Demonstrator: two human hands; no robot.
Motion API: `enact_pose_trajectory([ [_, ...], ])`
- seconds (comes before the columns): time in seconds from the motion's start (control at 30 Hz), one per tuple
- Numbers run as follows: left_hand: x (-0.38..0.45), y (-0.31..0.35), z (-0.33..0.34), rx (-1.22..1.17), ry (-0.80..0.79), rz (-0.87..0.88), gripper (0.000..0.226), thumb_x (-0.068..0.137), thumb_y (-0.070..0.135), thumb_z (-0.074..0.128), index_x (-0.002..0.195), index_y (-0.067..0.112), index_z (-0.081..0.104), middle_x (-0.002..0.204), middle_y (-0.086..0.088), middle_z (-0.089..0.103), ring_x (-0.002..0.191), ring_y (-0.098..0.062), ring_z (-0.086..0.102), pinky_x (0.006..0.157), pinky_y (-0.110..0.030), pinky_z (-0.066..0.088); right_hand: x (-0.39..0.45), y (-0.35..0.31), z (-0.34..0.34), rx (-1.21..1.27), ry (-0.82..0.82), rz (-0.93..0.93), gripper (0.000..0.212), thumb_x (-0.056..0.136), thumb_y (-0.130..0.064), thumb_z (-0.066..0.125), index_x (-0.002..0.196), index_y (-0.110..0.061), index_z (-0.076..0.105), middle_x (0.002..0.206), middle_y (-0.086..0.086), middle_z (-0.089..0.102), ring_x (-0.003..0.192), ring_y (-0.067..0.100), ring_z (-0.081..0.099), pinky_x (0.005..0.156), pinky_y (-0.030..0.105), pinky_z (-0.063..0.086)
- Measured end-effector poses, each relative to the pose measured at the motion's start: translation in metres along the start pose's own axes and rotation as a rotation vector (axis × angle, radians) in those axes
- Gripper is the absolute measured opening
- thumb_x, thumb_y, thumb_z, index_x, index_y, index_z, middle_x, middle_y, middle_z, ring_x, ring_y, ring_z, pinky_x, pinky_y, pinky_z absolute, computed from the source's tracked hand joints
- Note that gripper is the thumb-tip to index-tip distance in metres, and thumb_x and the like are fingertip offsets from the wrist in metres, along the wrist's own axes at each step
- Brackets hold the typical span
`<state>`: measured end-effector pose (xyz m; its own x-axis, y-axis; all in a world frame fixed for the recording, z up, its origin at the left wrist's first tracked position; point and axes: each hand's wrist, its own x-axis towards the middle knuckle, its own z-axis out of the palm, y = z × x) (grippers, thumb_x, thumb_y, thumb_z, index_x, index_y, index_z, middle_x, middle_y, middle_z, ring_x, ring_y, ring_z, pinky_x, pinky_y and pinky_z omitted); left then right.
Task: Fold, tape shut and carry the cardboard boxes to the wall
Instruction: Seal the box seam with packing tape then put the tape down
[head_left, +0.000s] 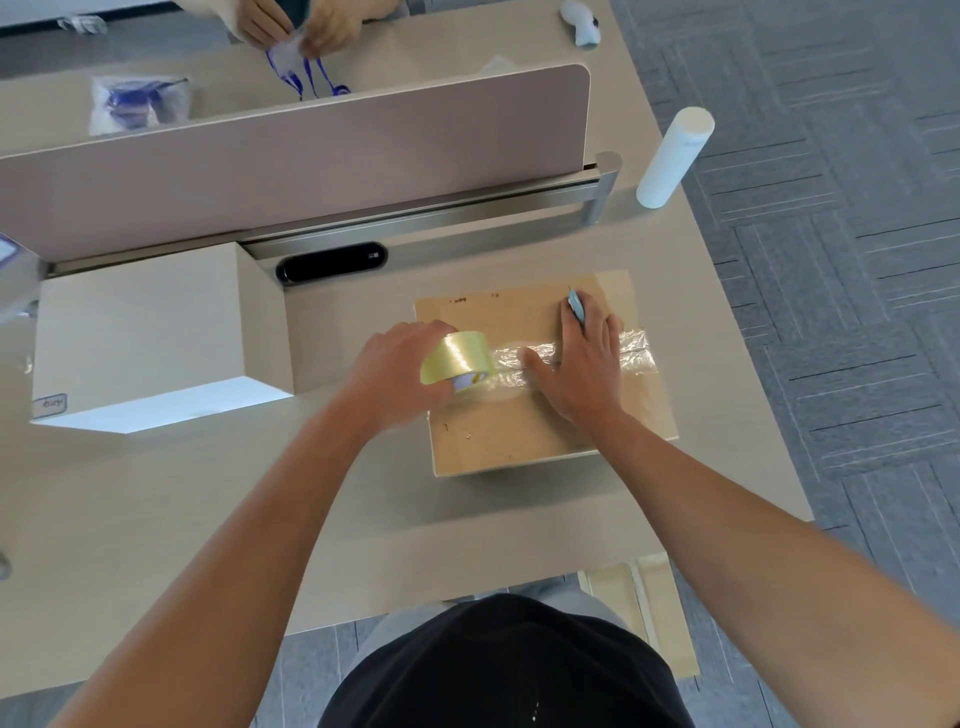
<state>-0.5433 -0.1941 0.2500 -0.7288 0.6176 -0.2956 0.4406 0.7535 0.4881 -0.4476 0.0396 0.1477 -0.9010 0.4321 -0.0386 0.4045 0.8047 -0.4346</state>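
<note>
A closed brown cardboard box sits on the desk in front of me. A strip of clear tape runs across its top along the flap seam. My left hand grips a roll of yellowish tape at the box's left edge, with the tape stretched out from it. My right hand lies flat on the tape at the middle of the box and pinches a light blue cutter between its fingers.
A white box stands on the desk to the left. A pink divider runs across the back, with another person's hands behind it. A white cylinder stands at the desk's right rear. Flat cardboard lies on the carpet.
</note>
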Motion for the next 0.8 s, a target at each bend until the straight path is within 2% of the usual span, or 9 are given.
enact_pose_trajectory([
  [0.1,-0.005,-0.017,-0.006,0.082,-0.003,0.003,0.062,0.089,0.059,0.071,0.141,0.030,0.052,0.121,0.004,0.063,0.121,-0.022,0.051,0.101,-0.039,0.034,0.000,0.000,-0.001,0.003,0.007,-0.002,0.098,0.090,-0.073,0.043,0.160,-0.004,0.031,0.166,0.009,0.020,0.156,0.025,0.015,0.130,0.049,0.002],
  [0.2,-0.001,-0.016,-0.007,0.131,-0.008,0.032,0.058,0.092,0.056,0.068,0.140,0.029,0.050,0.116,0.003,0.063,0.118,-0.025,0.051,0.100,-0.039,0.034,0.000,-0.001,-0.001,0.001,0.014,-0.003,0.097,0.091,-0.070,0.049,0.159,-0.004,0.031,0.166,0.009,0.020,0.155,0.025,0.015,0.130,0.049,0.002],
  [0.33,0.005,-0.003,-0.011,0.204,-0.031,0.055,0.054,0.092,0.054,0.066,0.138,0.030,0.051,0.124,0.000,0.066,0.117,-0.028,0.053,0.099,-0.041,0.036,0.000,-0.005,-0.003,-0.007,0.057,0.012,0.092,0.090,-0.064,0.064,0.155,-0.004,0.038,0.165,0.011,0.024,0.151,0.020,0.013,0.130,0.050,0.007],
  [0.4,0.005,0.001,-0.011,0.248,-0.041,0.064,0.053,0.092,0.053,0.066,0.137,0.031,0.051,0.126,0.001,0.067,0.117,-0.027,0.055,0.099,-0.042,0.038,0.000,-0.012,-0.002,-0.026,0.070,0.029,0.096,0.085,-0.068,0.066,0.152,-0.004,0.042,0.164,0.011,0.025,0.150,0.020,0.014,0.129,0.051,0.007],
  [0.57,0.008,0.002,-0.011,0.303,-0.063,0.062,0.052,0.091,0.052,0.064,0.137,0.035,0.049,0.125,0.004,0.067,0.115,-0.025,0.056,0.098,-0.044,0.038,0.002,-0.028,0.009,-0.060,0.037,0.006,0.111,0.079,-0.079,0.063,0.154,-0.001,0.038,0.163,0.010,0.024,0.155,0.026,0.020,0.130,0.048,0.009],
  [0.67,0.005,-0.002,-0.012,0.167,-0.039,0.029,0.058,0.091,0.056,0.067,0.140,0.032,0.047,0.124,0.005,0.067,0.111,-0.026,0.059,0.096,-0.041,0.041,0.002,-0.027,0.011,-0.047,0.025,-0.007,0.114,0.080,-0.082,0.059,0.156,-0.002,0.034,0.165,0.011,0.023,0.157,0.025,0.018,0.130,0.046,0.009],
  [0.8,-0.005,-0.015,-0.017,-0.108,-0.066,-0.064,0.053,0.084,0.056,0.079,0.125,0.032,0.058,0.103,0.009,0.067,0.098,-0.021,0.063,0.081,-0.037,0.052,0.002,-0.025,0.011,-0.038,0.037,-0.017,0.112,0.082,-0.081,0.059,0.156,-0.001,0.035,0.165,0.013,0.023,0.156,0.027,0.019,0.130,0.045,0.009],
])
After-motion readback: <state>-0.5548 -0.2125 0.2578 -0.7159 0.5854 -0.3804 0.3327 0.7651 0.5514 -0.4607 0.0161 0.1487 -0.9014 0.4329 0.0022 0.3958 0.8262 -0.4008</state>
